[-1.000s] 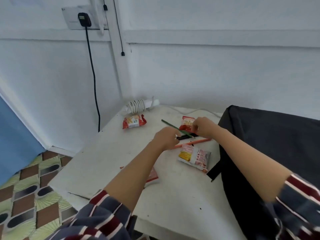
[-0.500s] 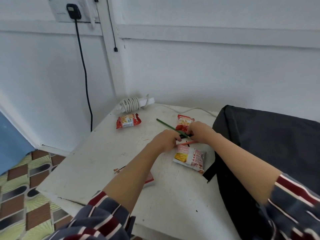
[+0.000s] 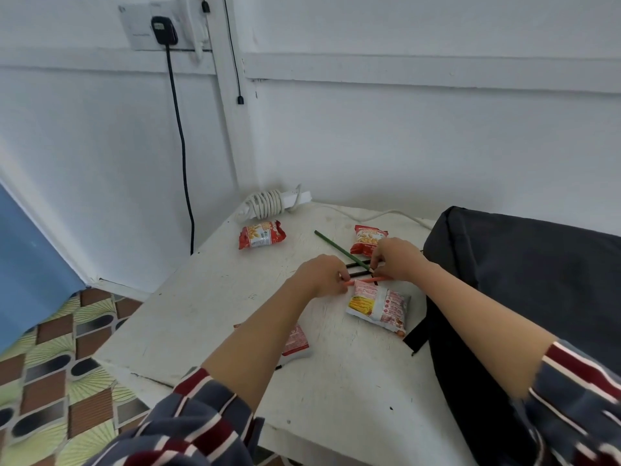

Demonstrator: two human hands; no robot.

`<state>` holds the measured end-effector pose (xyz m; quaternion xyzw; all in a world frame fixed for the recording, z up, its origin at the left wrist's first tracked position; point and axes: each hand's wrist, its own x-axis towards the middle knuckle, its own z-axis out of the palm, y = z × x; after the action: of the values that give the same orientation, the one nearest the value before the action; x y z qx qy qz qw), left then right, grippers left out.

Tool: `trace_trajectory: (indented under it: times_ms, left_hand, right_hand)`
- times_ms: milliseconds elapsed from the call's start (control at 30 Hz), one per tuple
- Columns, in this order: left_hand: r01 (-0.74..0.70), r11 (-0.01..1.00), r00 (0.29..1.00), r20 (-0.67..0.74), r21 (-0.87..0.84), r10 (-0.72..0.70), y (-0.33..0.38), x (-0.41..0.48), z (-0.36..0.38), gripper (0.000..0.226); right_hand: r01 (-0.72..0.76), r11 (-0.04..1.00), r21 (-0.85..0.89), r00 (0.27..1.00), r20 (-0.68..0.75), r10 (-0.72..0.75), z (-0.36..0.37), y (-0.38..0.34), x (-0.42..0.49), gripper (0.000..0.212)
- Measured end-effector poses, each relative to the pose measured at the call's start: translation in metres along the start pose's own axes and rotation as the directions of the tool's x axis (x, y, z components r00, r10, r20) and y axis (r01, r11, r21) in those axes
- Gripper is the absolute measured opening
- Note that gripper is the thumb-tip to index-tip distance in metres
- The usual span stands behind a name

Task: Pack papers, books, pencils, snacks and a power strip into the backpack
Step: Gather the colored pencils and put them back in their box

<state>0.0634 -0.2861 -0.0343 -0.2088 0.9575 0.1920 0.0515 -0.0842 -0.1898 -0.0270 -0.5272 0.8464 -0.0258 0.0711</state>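
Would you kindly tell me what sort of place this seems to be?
Most likely a modest room in a home: a worn white table in a corner of plain white walls, a wall socket, and patterned floor covering.

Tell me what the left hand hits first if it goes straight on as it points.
Likely the black pencils just past the left hand holding the orange pencil, crossed by the green pencil; the red snack packet lies farther on. Depth is unclear.

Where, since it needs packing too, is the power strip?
In the head view, the power strip lies at the table's far left corner by the wall, just behind a red snack packet.
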Motion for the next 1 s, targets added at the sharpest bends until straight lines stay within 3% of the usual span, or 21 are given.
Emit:
trace_trajectory:
  times_ms: [133,433,667,833,1000]
  left_hand:
    - [0.000,1.000,0.999,-0.038,-0.028,-0.001,-0.001,0.000,0.006,0.025]
    - [0.020,0.999,0.996,0.090,-0.036,-0.017,-0.029,-0.013,-0.027,0.024]
    - [0.038,0.973,0.996,0.086,-0.230,-0.018,-0.049,-0.021,-0.046,0.021]
    - [0.014,0.840,0.997,0.072,-0.543,0.030,-0.038,-0.025,-0.055,0.015]
    - [-0.094,0.661,0.989,0.003,-0.744,0.145,-0.005,-0.019,-0.060,0.030]
  right_hand:
    - [0.020,1.000,0.004,1.000,0.022,-0.020,-0.001,0.000,-0.002,0.012]
    - [0.053,0.985,0.162,0.990,0.121,-0.074,-0.021,-0.003,-0.007,0.015]
    - [0.121,0.909,0.398,0.992,-0.031,-0.118,-0.038,-0.009,-0.009,0.006]
    - [0.110,0.751,0.651,0.992,-0.121,-0.040,-0.062,-0.013,-0.022,0.007]
    - [0.136,0.689,0.712,0.968,-0.244,0.061,-0.085,-0.004,-0.044,0.011]
